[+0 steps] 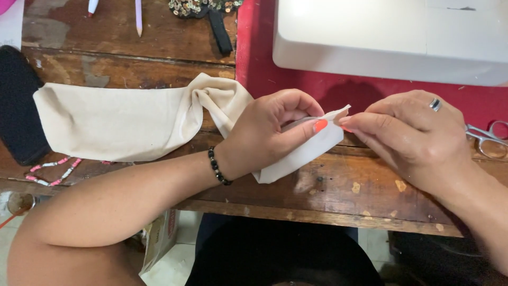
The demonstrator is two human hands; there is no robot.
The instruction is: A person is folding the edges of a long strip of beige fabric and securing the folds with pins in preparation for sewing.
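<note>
A long strip of cream fabric (111,122) lies across the wooden table (338,185), bunched near the middle. My left hand (270,132), with a black bead bracelet on the wrist, pinches the strip's right end between thumb and fingers. My right hand (413,137), with a ring on one finger, pinches the same folded end at its tip, just right of the left thumb. Both hands hold the cloth slightly above the table's front part.
A white sewing machine (391,37) stands on a red surface (254,53) at the back right. Scissors (489,139) lie at the right edge. A dark cloth (16,100) and a pink bead string (50,172) sit at the left. Pens and a sequined piece (203,8) lie at the back.
</note>
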